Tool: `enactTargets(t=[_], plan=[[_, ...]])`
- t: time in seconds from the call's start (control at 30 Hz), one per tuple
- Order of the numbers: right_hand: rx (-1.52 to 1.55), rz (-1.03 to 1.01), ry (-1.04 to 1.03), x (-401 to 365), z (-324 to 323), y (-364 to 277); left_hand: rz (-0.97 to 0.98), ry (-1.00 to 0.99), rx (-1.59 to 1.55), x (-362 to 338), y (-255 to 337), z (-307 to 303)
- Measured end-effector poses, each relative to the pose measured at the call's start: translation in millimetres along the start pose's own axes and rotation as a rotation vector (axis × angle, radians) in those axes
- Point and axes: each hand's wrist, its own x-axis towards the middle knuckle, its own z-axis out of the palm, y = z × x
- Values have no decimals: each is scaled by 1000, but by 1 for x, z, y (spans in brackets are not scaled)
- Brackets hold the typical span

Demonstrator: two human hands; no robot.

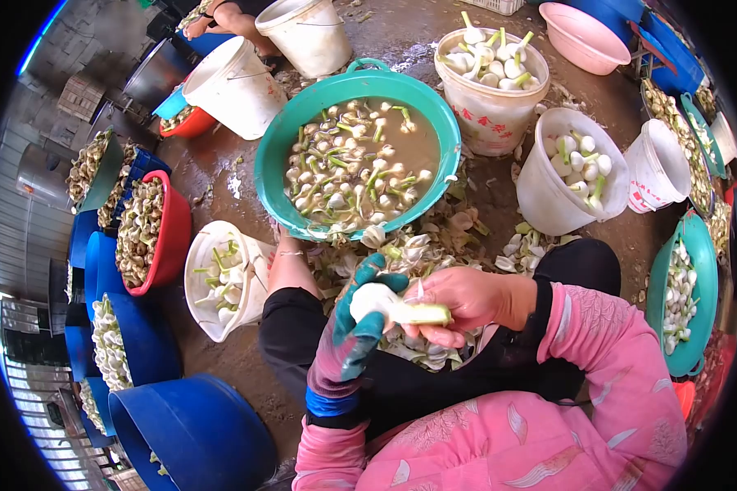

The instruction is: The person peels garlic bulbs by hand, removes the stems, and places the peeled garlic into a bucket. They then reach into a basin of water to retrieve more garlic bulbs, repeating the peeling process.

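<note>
My left hand (358, 315), in a teal-coated glove, is wrapped round the head of a white garlic bulb (377, 301). Its cut pale-green stem points to the right. My bare right hand (475, 299) is closed at the stem, its fingers over and under it, and a thin strip of white skin (420, 289) stands up by the fingertips. Below both hands, loose peelings (426, 350) lie between my legs. Just beyond sits a green tub (270, 184) of murky water with many garlic bulbs (356, 168) floating in it.
White buckets of garlic stand to the right (540, 184), behind the tub (487, 114) and to the left (258, 274). A red basin (172, 237) and blue barrels (196, 434) line the left side. Another person's hand (196, 27) shows at top left. Peelings cover the wet floor.
</note>
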Motion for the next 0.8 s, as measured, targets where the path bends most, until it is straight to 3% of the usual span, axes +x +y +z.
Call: enactTargets(t=[0.03,0.1,0.17,0.2,0.23,0.3,0.33,0.37,0.43,0.5,0.53,0.57,0.6,0.63,0.7,0.73,0.77,0.8], plan=[[107,-104,-62,2,0,3,34,31,-147,1,-5,2],[105,-122,16,4,6,3,40,13,-233,5,-12,-1],[44,-253,357,9,3,4,-10,220,-47,12,-6,4],[120,-266,349,9,-5,0,54,252,270,14,0,8],[113,-270,351,8,-6,-4,162,262,291,10,1,9],[-1015,-316,641,5,-6,-7,157,290,491,-1,5,18],[-1129,-454,622,6,0,-8,384,212,772,4,4,19],[-1129,-452,615,8,0,-3,612,127,1049,11,3,20],[-1392,-583,632,13,1,2,631,200,1010,8,2,22],[-1341,-549,535,3,6,-9,205,446,149,1,9,17],[-1215,-543,464,-2,8,-13,160,543,-12,4,17,12],[-1086,-535,391,-8,11,-18,138,767,-407,14,21,2],[-954,-404,425,-18,17,-27,245,621,-467,8,26,-15],[-674,-420,445,-19,10,-23,354,474,-523,2,32,-27],[-589,-92,299,-34,1,-47,365,462,-525,1,38,-28],[-589,-92,295,-29,-5,-43,304,478,-498,0,38,-24],[-1267,184,458,-21,-18,-34,241,485,-473,1,37,-21],[-1935,498,617,-16,-28,-27,263,362,-393,0,28,-26]])
